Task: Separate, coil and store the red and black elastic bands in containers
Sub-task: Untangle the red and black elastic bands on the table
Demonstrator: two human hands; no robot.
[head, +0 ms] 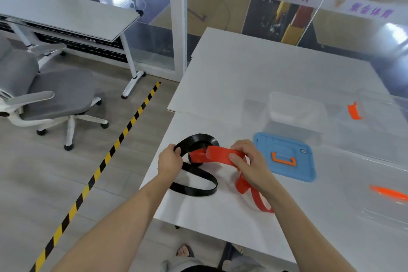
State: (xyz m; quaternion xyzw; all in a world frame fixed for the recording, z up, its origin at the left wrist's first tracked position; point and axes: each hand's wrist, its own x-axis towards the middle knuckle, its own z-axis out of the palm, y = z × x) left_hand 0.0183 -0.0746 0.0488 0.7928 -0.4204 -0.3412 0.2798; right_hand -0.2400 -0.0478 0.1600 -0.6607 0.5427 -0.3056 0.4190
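Observation:
A black elastic band [194, 191] lies looped on the white table [254, 77], interlinked with a red elastic band [220, 154]. My left hand [170, 161] grips the black band at its upper left loop. My right hand [251, 161] pinches the red band, whose lower loops hang down over the table beneath my wrist. The two bands cross between my hands. A clear plastic container [295, 112] stands open behind them, and a second clear container [373, 112] with an orange latch sits to its right.
A blue lid [287, 157] with an orange handle lies flat right of my right hand. Another clear lid with an orange handle [388, 192] is at the right edge. A grey office chair [50, 97] and a desk stand left, past yellow-black floor tape.

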